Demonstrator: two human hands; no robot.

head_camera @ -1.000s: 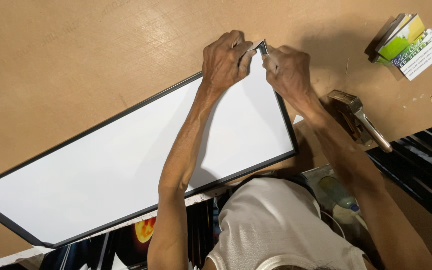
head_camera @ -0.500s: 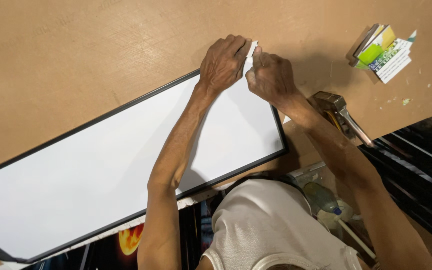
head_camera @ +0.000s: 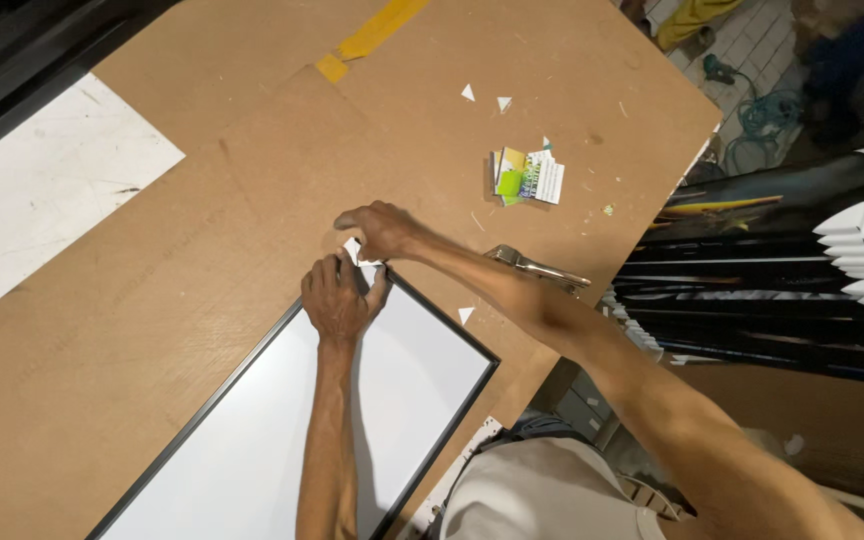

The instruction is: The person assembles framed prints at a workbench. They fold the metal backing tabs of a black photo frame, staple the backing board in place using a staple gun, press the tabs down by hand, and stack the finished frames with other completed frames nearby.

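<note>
Far left, pale sheet [head_camera: 42, 190] lying flat on the brown board tabletop [head_camera: 252, 170], well apart from the work. Nearer the middle, long black-edged frame [head_camera: 282, 440] with white face lying flat on the tabletop, running from the lower left up to a corner under the hands. Left hand [head_camera: 340, 300] pressed down on that top corner, fingers curled over the rim, gripping it. Right hand [head_camera: 384, 232] just beyond, touching the same corner, pinching a small white corner piece [head_camera: 353, 249] there. Probably light but long and thin, so likely to flex or twist; glossy face likely easy to scratch. Best held by the black rim, near both ends, not by one corner. Further right, metal tool [head_camera: 537, 268] beside the forearm, then a small stack of coloured cards [head_camera: 527, 178] and scattered white triangles [head_camera: 467, 93].
</note>
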